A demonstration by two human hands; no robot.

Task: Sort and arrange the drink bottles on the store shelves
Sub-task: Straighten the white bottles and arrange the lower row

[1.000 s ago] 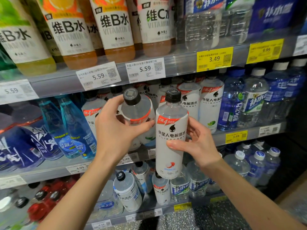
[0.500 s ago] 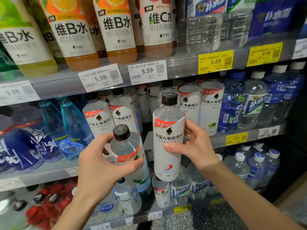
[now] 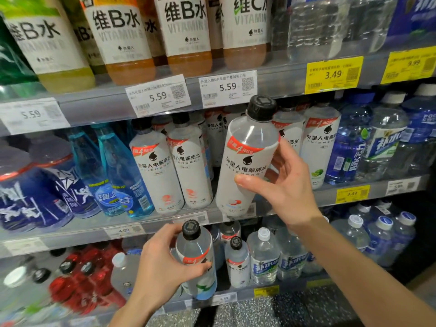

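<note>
Right hand [image 3: 280, 185] grips a white bottle [image 3: 247, 161] at frame centre, its base at the middle shelf [image 3: 330, 197] edge; left hand [image 3: 160, 270] holds another bottle [image 3: 195, 253] lower centre, before crowded bottom-shelf water bottles [image 3: 264, 258].

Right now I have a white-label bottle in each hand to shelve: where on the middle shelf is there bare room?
The one gap lies between the second white-label bottle and the lime one; the right hand tilts its bottle there. Leftward, the blue bottles stand packed; rightward, the clear ones crowd.
</note>
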